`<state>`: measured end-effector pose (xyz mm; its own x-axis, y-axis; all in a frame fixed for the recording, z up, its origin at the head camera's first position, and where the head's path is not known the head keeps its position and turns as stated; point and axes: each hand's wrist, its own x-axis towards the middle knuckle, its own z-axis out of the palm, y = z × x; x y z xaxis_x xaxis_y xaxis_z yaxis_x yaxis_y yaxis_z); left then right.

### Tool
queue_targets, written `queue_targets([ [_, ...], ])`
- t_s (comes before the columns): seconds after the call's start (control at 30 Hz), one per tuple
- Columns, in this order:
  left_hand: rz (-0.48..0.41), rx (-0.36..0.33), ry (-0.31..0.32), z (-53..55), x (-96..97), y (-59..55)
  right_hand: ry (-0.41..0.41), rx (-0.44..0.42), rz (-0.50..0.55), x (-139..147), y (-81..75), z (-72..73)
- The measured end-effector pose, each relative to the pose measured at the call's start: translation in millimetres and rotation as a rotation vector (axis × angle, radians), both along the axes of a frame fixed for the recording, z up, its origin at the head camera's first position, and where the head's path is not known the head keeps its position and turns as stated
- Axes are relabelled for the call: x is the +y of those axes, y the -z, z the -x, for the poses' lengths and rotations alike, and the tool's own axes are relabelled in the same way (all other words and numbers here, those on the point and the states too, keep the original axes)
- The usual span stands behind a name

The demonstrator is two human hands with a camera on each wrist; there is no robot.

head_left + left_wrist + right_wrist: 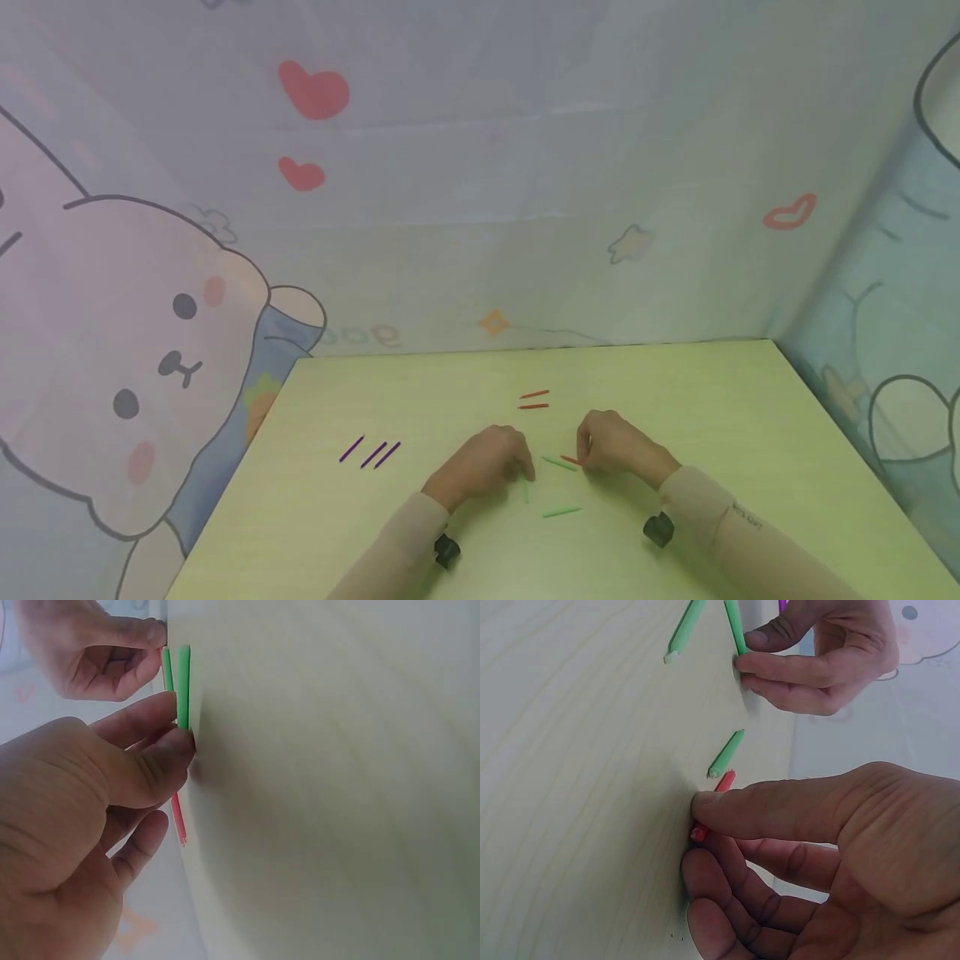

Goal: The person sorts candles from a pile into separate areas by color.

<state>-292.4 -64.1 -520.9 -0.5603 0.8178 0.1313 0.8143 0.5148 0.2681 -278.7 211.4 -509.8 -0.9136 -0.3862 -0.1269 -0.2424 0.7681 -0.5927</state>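
My left hand (487, 458) pinches the end of a thin, crayon-like green stick (184, 682) between thumb and fingers, close over the tabletop. To its right, my right hand (617, 446) grips a similar red stick (726, 780) under the thumb, low at the table surface. Between the hands lies a second green stick (558, 463), its near end close to the red one. Nearer the front, a third green stick (562, 512) lies roughly crosswise.
Three purple sticks (375, 454) lie slanted side by side on the left of the yellowish table (675, 383). Two red sticks (533, 407) lie behind the hands. A printed curtain (465, 167) hangs along the table's back and sides.
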Motion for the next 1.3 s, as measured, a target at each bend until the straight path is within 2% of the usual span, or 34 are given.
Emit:
queue_targets([
  [0.03, 0.002, 0.003, 0.0, 0.0, 0.3, -0.1, 0.018, -0.015, 0.003, -3.8, -8.2, -4.6],
  [0.23, 0.031, 0.017, -0.001, -1.5, 1.5, -2.8, 0.026, -0.001, -0.013, -7.3, -14.1, -9.6],
  [0.57, 0.053, 0.032, -0.016, -3.1, 2.5, -2.9, 0.013, 0.004, -0.01, -7.1, -14.6, -8.3],
  [1.07, 0.041, 0.04, 0.023, -7.0, 2.9, -3.8, 0.001, 0.024, 0.004, -7.2, -16.2, -11.4],
  [1.3, 0.06, 0.053, 0.006, -8.6, 2.4, -2.3, 0.014, 0.014, -0.005, -5.5, -13.7, -10.5],
])
